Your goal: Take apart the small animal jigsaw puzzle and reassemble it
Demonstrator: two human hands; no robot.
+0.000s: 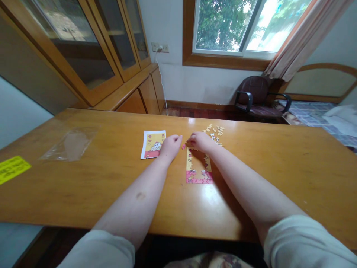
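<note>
A partly assembled jigsaw puzzle [198,181] lies on the table, its yellow and pink border framing an open middle. Over its top left corner is my right hand [200,141], fingers pinched on what looks like a small puzzle piece, mostly hidden. My left hand [171,146] is closed with the thumb against the curled fingers; whatever may be inside cannot be seen. It covers the right edge of a picture card [152,145] showing a white cartoon animal on yellow and pink. Between the hands lies a loose pink puzzle piece [183,147].
Several loose puzzle pieces [220,130] are scattered beyond my right hand. A clear plastic bag [74,144] and a yellow label [13,168] lie on the left of the wooden table [111,208]. Beyond it stand a glass-door cabinet [118,80] and an armchair [258,95].
</note>
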